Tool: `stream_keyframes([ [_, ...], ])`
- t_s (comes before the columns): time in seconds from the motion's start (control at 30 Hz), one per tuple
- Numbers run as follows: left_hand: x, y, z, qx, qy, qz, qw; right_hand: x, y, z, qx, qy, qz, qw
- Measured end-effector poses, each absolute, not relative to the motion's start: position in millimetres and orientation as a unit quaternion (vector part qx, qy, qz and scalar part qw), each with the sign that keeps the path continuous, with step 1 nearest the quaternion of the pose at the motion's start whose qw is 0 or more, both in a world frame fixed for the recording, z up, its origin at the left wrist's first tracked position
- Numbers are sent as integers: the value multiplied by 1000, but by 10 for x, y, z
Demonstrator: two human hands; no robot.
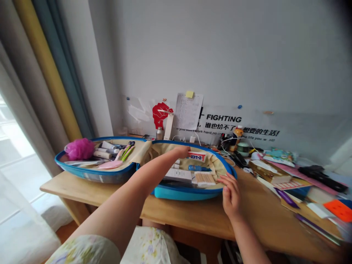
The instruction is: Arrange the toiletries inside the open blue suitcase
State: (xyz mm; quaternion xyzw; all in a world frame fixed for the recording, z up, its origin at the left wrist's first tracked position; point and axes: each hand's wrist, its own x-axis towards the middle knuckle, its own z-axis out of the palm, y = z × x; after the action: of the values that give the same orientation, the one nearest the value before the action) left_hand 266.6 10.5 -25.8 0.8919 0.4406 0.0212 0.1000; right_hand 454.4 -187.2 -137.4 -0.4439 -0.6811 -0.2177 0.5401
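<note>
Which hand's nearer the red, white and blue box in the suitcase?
Left. The left hand is right at the left end of the box; the right hand is farther off, at the suitcase's near right rim.

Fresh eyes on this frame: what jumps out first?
Probably the magenta bath puff, bulging at the left end of the open, blue-rimmed suitcase on the desk. Next, the red fist decal on the wall behind. Then the left hand at a red-white-and-blue box in the suitcase's right half.
</note>
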Motion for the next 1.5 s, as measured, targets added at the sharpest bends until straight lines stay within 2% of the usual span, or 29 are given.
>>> stream_keyframes([
  [0.53, 2944, 285, -768, 884, 442, 9, 153, 4540, -1906, -1367, -452, -684, -199, 536],
  [0.8, 2970, 270, -750, 885, 434, 27, 163, 4522, -1907, -1362, -453, -682, -202, 537],
  [1.0, 2825, 245, -502, 868, 454, 98, 175, 4532, -1890, -1365, -453, -678, -197, 545],
  [1.27, 1680, 380, 72, 822, 507, 200, 166, 4579, -1843, -1378, -444, -683, -205, 542],
  [1.37, 1002, 394, 118, 805, 535, 212, 145, 4588, -1827, -1390, -442, -682, -202, 547],
  [1.5, 118, 399, 61, 754, 630, 177, 58, 4598, -1809, -1405, -440, -676, -205, 554],
])
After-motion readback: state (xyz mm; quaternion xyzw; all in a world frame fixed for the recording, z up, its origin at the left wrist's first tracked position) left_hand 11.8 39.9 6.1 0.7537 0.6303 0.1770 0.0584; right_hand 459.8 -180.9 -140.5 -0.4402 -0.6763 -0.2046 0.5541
